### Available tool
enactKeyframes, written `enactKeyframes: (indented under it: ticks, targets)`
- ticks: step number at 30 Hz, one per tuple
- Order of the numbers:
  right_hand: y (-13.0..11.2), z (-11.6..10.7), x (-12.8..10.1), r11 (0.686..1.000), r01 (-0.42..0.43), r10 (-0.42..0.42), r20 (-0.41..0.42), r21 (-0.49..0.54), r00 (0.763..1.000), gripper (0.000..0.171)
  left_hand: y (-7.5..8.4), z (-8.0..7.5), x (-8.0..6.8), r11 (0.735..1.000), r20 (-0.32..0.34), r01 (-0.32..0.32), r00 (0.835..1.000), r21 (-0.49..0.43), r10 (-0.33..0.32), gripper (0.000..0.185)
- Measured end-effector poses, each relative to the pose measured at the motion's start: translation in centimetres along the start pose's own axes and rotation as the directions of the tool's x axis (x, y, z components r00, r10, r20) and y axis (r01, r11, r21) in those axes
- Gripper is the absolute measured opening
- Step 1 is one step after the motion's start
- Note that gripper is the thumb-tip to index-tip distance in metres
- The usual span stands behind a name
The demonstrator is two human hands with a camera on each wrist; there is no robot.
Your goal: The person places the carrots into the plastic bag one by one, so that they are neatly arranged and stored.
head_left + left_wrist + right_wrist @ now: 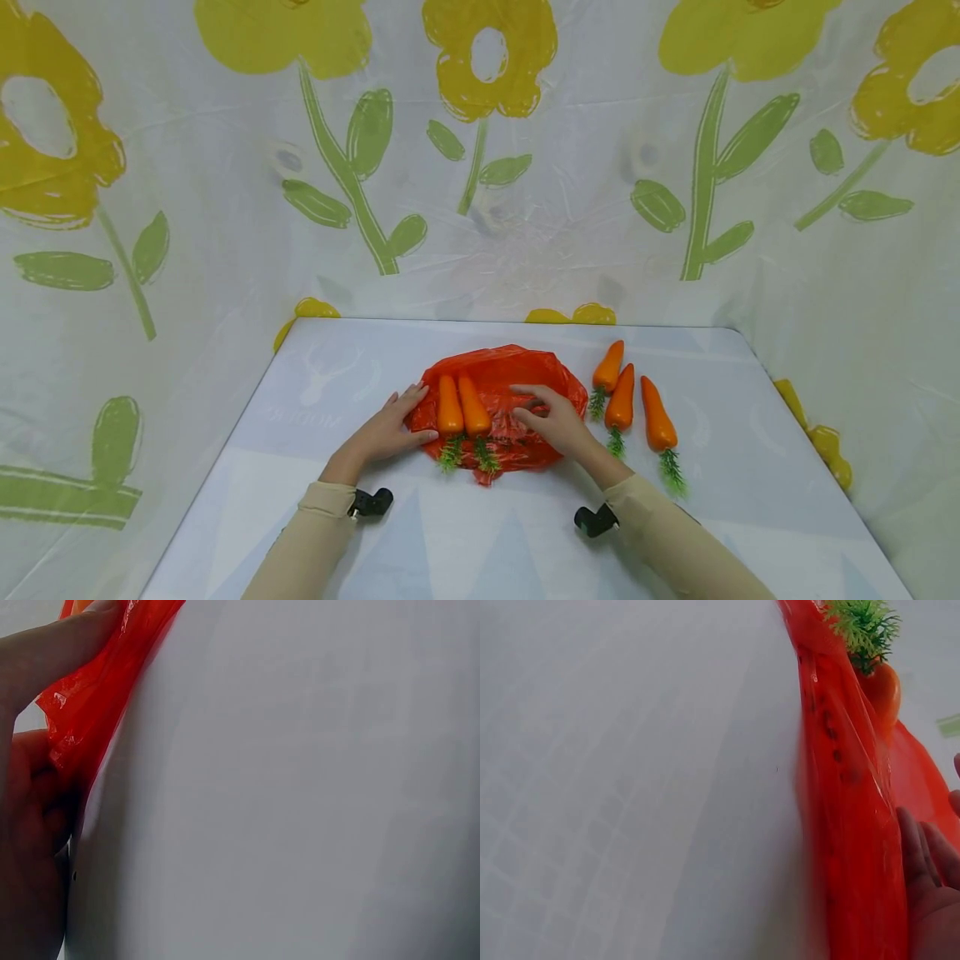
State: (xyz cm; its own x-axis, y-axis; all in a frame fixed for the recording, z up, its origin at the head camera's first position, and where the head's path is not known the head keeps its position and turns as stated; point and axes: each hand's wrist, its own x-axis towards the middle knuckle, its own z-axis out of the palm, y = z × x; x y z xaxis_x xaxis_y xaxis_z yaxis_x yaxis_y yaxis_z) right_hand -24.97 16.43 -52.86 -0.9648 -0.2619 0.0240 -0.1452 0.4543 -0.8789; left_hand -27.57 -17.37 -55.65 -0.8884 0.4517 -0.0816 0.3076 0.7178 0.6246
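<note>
A red plastic bag (517, 367) lies spread on the table, with two orange toy carrots (450, 406) side by side on its left part, green tops toward me. My left hand (388, 427) rests at the bag's left edge, fingers extended and thumb beside the left carrot. In the left wrist view, that thumb (64, 652) lies against the red plastic. Over the right part of the bag is my right hand (558, 423), its fingers loosely bent with nothing between them. The right wrist view shows these fingers (919, 847) beside the bag's raised fold (855, 825).
To the right of the bag lie three more toy carrots, a far one (609, 367), a middle one (621, 400) and a right one (659, 417). The white table (480, 533) meets a flower-print curtain (570, 192) at the back and sides.
</note>
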Motion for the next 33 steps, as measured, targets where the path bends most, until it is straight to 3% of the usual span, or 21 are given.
enactKeyframes:
  ticks: [10, 33]
  targets:
    - [0.2, -1.0, -0.5, 0.998, -0.041, 0.039, -0.042, -0.038, 0.998, 0.041, 0.1, 0.0, -0.1, 1.000, 0.001, 0.019, 1.000, -0.010, -0.019, 0.097]
    - [0.7, -3.0, -1.9, 0.997, -0.032, 0.027, -0.078, -0.068, 0.997, 0.042, 0.7, -0.3, -0.3, 0.999, 0.000, 0.029, 1.000, -0.028, -0.029, 0.096]
